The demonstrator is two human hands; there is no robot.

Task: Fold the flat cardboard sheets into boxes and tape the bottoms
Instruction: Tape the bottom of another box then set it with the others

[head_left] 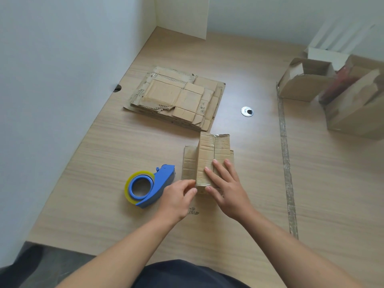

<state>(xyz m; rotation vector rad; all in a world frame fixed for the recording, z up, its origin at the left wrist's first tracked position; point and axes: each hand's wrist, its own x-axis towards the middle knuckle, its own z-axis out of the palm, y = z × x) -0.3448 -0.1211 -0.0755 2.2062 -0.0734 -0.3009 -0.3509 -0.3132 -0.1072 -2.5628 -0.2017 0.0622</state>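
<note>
1. A blue tape dispenser [149, 189] with a clear yellowish roll lies just left of the left hand [176, 199], its roll end pointing away from that hand.
2. The left hand's fingers are curled, and thumb and forefinger pinch the near-left corner of the small cardboard box [206, 161].
3. The box lies between and just beyond the two hands. Its long axis runs straight away from the person, near end at the fingertips and far end toward the stack of flat cardboard sheets [176, 98]. A flap juts out flat on each long side.
4. The right hand [227, 189] lies flat on the box's near top, fingers straight and spread, pressing down and gripping nothing.
5. The stack sits beyond both hands, only a narrow gap from the box's far end.
6. Right of the right hand is bare tabletop. A metal grommet [247, 111] lies farther out, then a rough seam [286, 163] running front to back.
7. Open boxes [324, 88] stand well to the right, past the seam.
8. All of it rests on a pale wood-grain table [104, 163] set against white walls [52, 69] at the left and back.
</note>
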